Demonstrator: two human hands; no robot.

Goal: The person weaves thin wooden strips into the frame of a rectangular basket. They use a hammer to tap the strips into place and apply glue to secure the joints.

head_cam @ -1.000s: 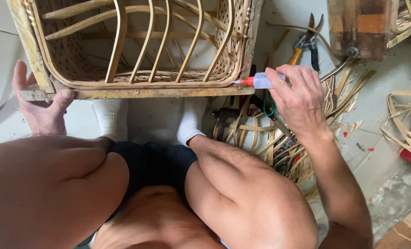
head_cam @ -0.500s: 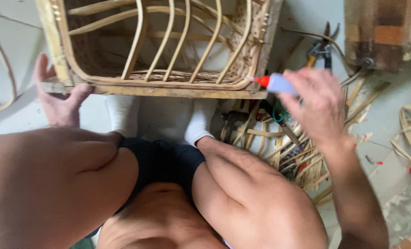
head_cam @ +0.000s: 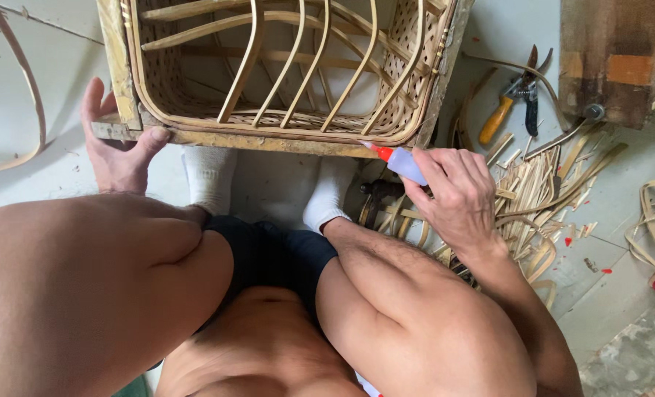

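Note:
A rattan and cane frame (head_cam: 283, 125) with curved slats and woven sides lies on the floor in front of my knees. My left hand (head_cam: 118, 151) grips its near left corner, thumb on the wooden edge. My right hand (head_cam: 452, 195) holds a small white glue bottle (head_cam: 401, 163) with a red nozzle. The nozzle tip touches the frame's near right edge. My bare knees and white socks (head_cam: 210, 176) fill the lower part of the view.
Cut cane scraps (head_cam: 541, 191) lie in a heap on the floor at the right. Cutters with an orange handle (head_cam: 507, 106) lie beyond them, next to a dark wooden block (head_cam: 614, 59). A bent cane strip (head_cam: 26, 95) curves at the left.
My right hand has brought the glue bottle left and down until its nozzle meets the frame's edge. The left hand stays on the corner. The camera has shifted slightly.

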